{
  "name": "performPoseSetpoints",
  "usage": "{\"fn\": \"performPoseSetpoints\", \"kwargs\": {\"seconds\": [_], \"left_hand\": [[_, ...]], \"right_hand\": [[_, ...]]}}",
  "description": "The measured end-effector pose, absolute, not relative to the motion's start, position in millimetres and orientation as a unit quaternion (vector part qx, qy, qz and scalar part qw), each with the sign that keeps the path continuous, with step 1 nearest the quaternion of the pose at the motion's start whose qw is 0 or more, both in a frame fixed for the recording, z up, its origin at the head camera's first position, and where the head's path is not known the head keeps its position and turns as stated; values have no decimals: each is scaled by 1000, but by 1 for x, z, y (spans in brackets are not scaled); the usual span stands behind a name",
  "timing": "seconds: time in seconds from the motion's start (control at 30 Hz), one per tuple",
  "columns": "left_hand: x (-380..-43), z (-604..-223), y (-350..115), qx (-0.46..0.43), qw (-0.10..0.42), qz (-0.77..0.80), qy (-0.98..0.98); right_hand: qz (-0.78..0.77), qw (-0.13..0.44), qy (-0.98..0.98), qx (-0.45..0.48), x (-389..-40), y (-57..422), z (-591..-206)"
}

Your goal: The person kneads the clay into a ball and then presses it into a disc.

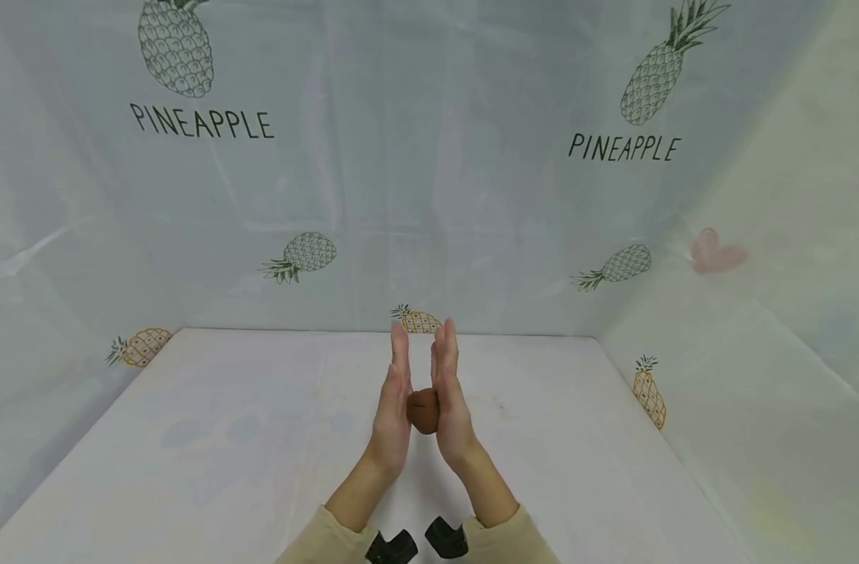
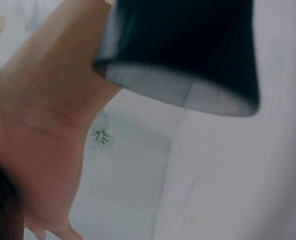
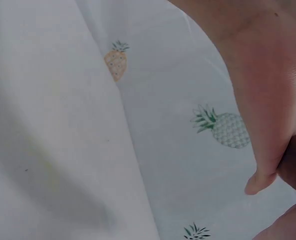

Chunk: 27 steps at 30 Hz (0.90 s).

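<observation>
A brown lump, which looks like clay with a crease across it, is held between two upright palms. My left hand presses on its left side with fingers straight and pointing forward. From the other side my right hand presses, its fingers straight too. Above the lump the fingers of the two hands stand apart. The left wrist view shows only part of the brown lump at the lower left corner, beside a palm. In the right wrist view the lump shows at the right edge, against the palm.
A white-covered table lies under the hands. Pale sheets printed with pineapples hang behind it and at both sides. Black wrist mounts sit at both cuffs, close to each other.
</observation>
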<state>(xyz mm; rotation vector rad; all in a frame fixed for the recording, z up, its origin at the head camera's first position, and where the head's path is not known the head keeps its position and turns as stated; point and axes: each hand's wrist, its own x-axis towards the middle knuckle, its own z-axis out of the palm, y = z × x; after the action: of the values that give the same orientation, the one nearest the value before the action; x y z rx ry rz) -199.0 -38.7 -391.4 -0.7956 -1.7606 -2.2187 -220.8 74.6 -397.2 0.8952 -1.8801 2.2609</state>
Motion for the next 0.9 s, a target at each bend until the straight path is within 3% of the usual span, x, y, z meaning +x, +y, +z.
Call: {"fn": "performPoseSetpoints", "kwargs": {"seconds": [0.4, 0.57, 0.9], "left_hand": [[-203, -386, -53, -241, 130, -745, -608], [-205, -384, -60, -221, 118, -754, -608], [-208, -391, -60, -176, 98, -760, -619]], "right_hand": [[719, -18, -621, 312, -214, 64, -403], [708, -33, -626, 326, -209, 58, -403], [704, 2, -616, 353, -203, 52, -397]]}}
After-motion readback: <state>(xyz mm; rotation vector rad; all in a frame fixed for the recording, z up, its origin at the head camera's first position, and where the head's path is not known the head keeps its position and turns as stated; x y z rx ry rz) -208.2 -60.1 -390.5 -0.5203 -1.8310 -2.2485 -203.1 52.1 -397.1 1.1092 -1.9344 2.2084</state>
